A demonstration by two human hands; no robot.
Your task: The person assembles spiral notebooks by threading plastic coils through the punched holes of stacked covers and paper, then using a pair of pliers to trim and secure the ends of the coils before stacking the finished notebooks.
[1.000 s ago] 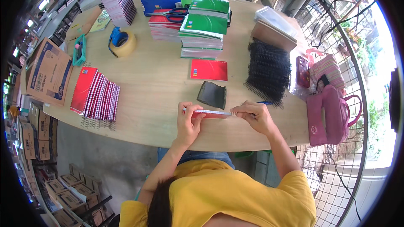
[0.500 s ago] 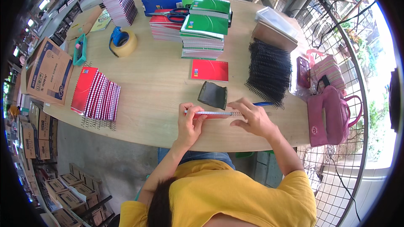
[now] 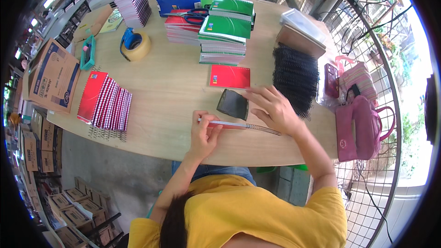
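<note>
Slim notebook held edge-on near the 6 o'clock rim of the surface [image 3: 174, 87]

Thin and light, the notebook [image 3: 239, 125] likely flexes; best pinched at its ends. Left hand [image 3: 205, 133] fingers grasp its 9 o'clock end; right hand [image 3: 274, 108] rests spread and released, reaching toward the dark cover sheet [image 3: 233, 104]. It looks pale-edged with a reddish face.

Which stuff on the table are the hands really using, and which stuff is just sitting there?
In use:
left hand pinching the thin notebook at its edge
right hand spread beside the black spiral coils
dark cover sheet by the hands

Just lying about:
tape roll
scissors
pink bag
cardboard box
green notebook stack
</note>
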